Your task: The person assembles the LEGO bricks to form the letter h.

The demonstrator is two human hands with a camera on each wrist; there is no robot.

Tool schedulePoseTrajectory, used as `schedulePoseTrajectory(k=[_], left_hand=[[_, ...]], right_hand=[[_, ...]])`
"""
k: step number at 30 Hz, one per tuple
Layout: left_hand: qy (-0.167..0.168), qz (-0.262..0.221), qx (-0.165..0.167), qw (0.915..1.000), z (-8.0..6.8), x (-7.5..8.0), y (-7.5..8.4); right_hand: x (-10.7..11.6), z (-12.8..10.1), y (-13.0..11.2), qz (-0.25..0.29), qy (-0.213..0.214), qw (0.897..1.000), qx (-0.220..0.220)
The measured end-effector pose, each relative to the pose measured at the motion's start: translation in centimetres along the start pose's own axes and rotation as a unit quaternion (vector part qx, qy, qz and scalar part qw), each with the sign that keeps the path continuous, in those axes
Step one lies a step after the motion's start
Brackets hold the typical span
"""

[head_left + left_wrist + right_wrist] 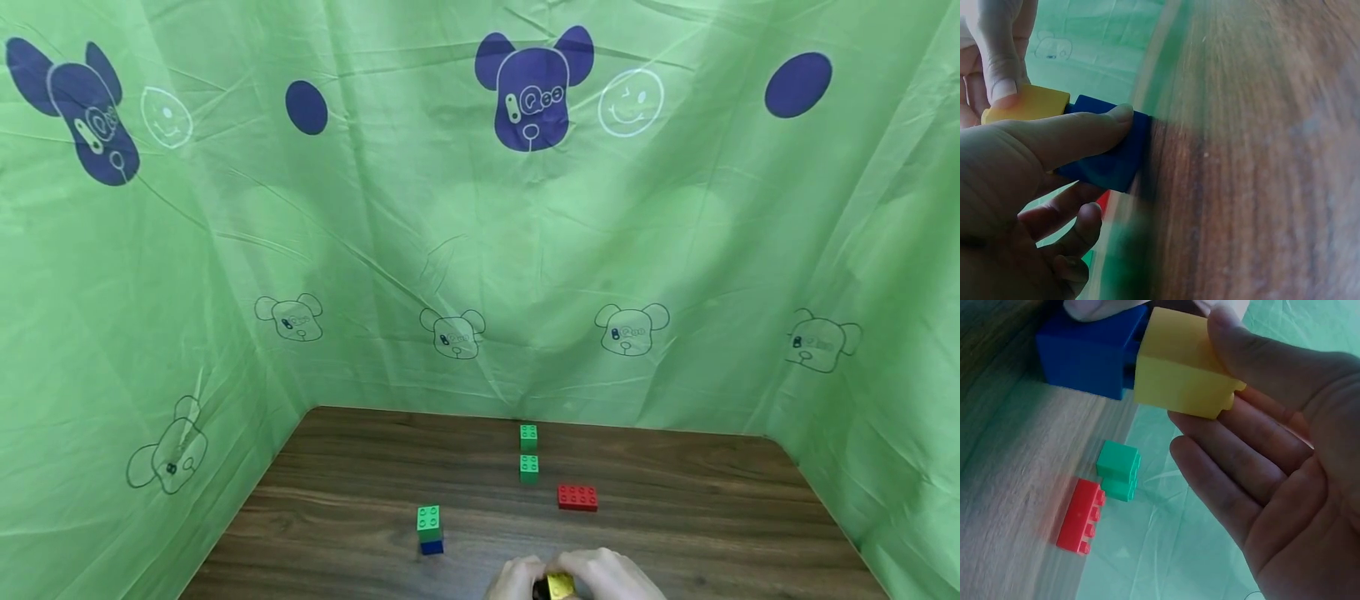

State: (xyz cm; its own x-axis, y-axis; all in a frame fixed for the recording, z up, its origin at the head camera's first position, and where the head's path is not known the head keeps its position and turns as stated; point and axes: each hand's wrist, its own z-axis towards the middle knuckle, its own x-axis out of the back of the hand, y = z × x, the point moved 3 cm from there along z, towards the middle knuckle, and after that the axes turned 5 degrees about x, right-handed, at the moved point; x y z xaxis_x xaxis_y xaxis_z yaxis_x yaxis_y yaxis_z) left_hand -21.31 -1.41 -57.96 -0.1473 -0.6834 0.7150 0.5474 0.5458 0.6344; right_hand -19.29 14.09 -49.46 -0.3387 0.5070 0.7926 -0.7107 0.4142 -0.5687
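Observation:
At the bottom edge of the head view, my left hand (516, 578) and right hand (606, 575) meet around a yellow toy brick (560, 586). In the left wrist view my left thumb presses along the side of a blue toy brick (1107, 164) low at the wooden table. My right hand pinches the yellow brick between thumb and fingers, shown in the right wrist view. It sits over the blue brick's studs, with a narrow gap showing between the two. The right hand's lower fingers stretch out below the yellow brick.
A green brick (428, 521) sits on another blue brick (432, 547) to the left. Farther back stand two green bricks, one nearer (528, 469) and one behind (528, 437). A red brick (577, 498) lies beyond my hands. Green cloth (525, 250) walls the table.

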Motion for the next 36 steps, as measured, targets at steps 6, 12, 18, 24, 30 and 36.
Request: schedulePoseTrajectory(k=[6, 12, 18, 24, 30, 36], left_hand=[[-0.025, -0.029, 0.031, 0.9988, -0.06, 0.10, -0.14], [-0.072, -0.095, 0.096, 0.9881, 0.06, 0.18, -0.25], [-0.061, -0.054, 0.064, 0.9946, 0.04, 0.41, -0.21], [-0.062, -0.062, 0.074, 0.9934, -0.06, 0.38, -0.36], [-0.026, -0.019, 0.035, 0.9989, -0.21, 0.16, -0.24], [-0.027, -0.056, 0.076, 0.9951, -0.12, 0.10, -0.18]], right_hand=[[-0.04, 0.42, -0.10, -0.003, -0.009, 1.000, -0.009], [0.18, 0.20, 0.02, 0.002, -0.012, 1.000, -0.026], [0.38, -0.11, 0.18, 0.015, -0.010, 1.000, -0.005], [0.04, -0.15, 0.27, 0.013, 0.007, 1.000, 0.004], [-0.33, -0.06, 0.30, 0.011, 0.020, 1.000, 0.010], [-0.43, 0.14, 0.22, 0.031, 0.022, 0.999, -0.002]])
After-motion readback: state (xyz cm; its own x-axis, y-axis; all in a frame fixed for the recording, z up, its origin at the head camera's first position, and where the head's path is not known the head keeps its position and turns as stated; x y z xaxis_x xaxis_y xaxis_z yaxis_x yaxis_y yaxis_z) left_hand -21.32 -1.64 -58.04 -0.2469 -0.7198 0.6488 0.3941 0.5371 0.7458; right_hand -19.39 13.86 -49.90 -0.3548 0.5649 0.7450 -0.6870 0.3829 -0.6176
